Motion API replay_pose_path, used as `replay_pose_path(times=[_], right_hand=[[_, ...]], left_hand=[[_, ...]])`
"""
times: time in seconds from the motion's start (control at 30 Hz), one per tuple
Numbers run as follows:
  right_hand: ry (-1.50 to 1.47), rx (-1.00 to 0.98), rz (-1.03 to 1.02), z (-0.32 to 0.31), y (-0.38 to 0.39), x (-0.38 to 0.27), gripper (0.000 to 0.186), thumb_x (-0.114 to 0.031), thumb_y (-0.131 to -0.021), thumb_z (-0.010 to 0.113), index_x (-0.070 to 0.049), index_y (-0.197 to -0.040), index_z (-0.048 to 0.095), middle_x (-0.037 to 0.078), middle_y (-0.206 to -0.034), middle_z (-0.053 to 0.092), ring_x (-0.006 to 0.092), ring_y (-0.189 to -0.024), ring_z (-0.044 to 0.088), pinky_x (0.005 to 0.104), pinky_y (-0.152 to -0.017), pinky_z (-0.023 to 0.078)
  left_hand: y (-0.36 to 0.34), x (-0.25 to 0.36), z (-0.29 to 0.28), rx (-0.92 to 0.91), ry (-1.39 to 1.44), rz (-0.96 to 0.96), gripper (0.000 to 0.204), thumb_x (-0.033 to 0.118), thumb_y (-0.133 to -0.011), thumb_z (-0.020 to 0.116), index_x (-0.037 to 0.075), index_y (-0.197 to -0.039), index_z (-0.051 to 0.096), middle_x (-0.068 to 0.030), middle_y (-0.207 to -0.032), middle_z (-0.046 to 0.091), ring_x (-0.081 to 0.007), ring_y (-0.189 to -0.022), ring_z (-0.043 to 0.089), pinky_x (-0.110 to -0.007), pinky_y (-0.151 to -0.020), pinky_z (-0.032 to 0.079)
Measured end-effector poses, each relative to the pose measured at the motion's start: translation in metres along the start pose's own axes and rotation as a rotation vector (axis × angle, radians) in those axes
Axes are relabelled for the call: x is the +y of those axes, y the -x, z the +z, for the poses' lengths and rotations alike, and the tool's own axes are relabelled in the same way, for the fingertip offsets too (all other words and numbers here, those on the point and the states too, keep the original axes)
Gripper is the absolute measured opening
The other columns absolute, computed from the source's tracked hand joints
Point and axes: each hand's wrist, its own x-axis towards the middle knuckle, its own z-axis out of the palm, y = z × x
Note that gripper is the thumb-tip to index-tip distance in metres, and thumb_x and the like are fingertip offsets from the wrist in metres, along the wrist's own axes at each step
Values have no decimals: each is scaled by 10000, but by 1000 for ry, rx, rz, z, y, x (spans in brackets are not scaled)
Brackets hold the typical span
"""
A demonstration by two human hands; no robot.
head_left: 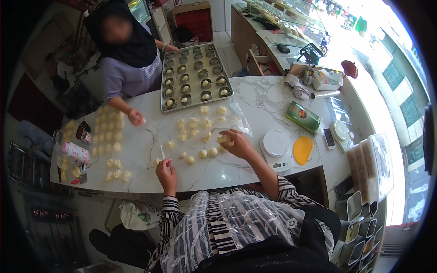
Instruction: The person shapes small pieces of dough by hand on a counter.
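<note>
My right hand point(239, 144) reaches over the marble table, its fingers closed on a pale dough piece point(223, 139). Smooth round dough balls point(202, 154) sit in a short row just left of it. Farther back, rougher dough lumps point(193, 123) lie on a clear plastic sheet point(236, 113). My left hand point(167, 176) rests near the table's front edge with its fingers curled. From its fingertips a thin pale stick-like tool point(162, 152) seems to stand up. A small dough bit point(157, 161) lies beside those fingertips.
Across the table a co-worker's hand point(172, 48) touches a metal tray point(198, 102) of ring moulds with dough balls; their other hand point(135, 117) is over the table. Rows of dough point(108, 129) and a pink bottle point(76, 152) are left. A scale point(275, 145) and yellow scraper point(302, 150) are right.
</note>
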Motion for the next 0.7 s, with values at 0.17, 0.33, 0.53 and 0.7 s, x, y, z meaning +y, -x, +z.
replay_pose_path(times=[0.17,0.33,0.53,0.7], right_hand=[[239,-205,-107,23,63,42,421,-297,-722,756,-141,-1102,663,119,-1047,598,307,-993,570,425,-861,446],[273,51,-245,26,83,47,485,-376,-766,707,-177,-1196,604,190,-1319,433,367,-1149,481,455,-955,395],[-201,-91,-226,61,84,58,444,-107,-780,688,-74,-1210,580,165,-1112,596,352,-1044,569,407,-895,473],[-270,-188,-173,56,97,79,403,-103,-786,679,-69,-1180,598,141,-1046,630,339,-1013,589,410,-896,471]], left_hand=[[37,10,19,-51,-201,-63,279,20,-749,611,59,-1020,557,-106,-976,570,-295,-967,551,-424,-857,409],[62,38,34,-57,-112,-37,482,106,-736,638,64,-1191,486,-164,-1170,487,-357,-1161,444,-483,-985,323],[78,56,69,-100,-92,58,472,155,-782,615,42,-1217,470,-175,-1192,483,-356,-1183,425,-496,-1002,301],[83,55,76,-80,-145,125,473,195,-800,603,20,-1216,463,-192,-1211,477,-366,-1198,417,-506,-1018,292]])
